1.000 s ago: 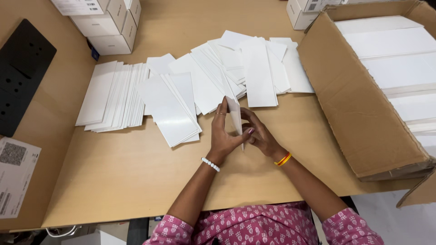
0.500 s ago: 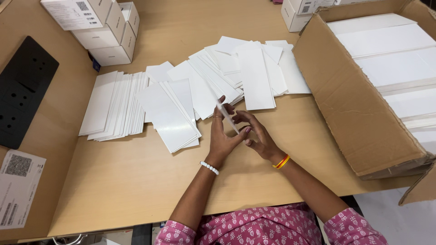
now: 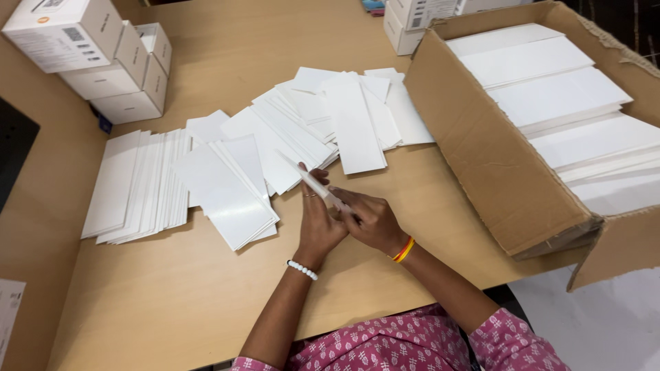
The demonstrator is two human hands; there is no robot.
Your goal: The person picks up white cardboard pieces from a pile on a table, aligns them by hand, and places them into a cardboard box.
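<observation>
The white card, seen edge-on and partly hidden by both hands, sits just in front of the spread card pile, pinched between left hand and right hand with closed fingers.

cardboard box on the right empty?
No, the cardboard box holds stacks of white cards filling it nearly to the rim.

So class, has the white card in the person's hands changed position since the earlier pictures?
Yes. The white card, edge-up a second ago, now tilts left toward the fanned cards, held between left hand and right hand.
</observation>
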